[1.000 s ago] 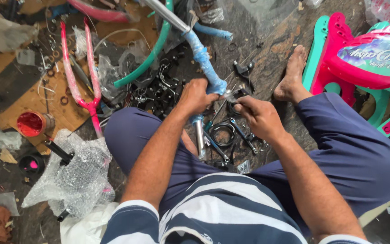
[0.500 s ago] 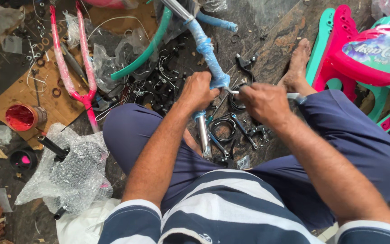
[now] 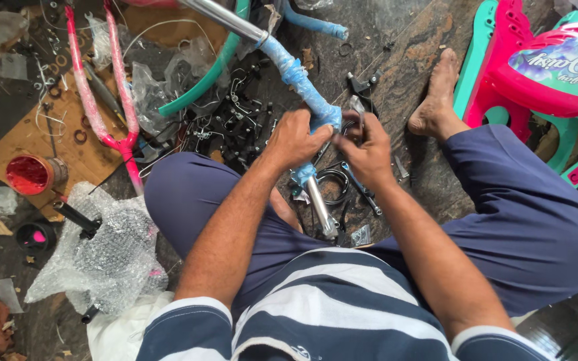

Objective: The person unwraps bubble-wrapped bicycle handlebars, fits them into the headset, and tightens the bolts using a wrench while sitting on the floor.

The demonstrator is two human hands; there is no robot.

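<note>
— What is it, this long piece?

— A bicycle handlebar [image 3: 300, 80], metal, wrapped in blue plastic film. It lies slanted over the lap, its bare silver stem [image 3: 320, 208] pointing down between the knees.

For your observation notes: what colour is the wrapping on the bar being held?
Blue wrap over a silver bar; head view.

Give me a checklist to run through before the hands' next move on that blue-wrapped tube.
1. Left hand gripping the tube: ok, fingers wrap it.
2. Right hand at the tube: ok, beside the left, on a small dark part; which part, cannot tell.
3. Blue wrap whole: not ok, torn near the hands, bare metal below.
4. Tube's lower end steady: cannot tell, it sits between the legs.
5. Floor around free of clutter: not ok, black brake parts lie close.
6. Red paint can out of the way: ok, off to the left.
</note>
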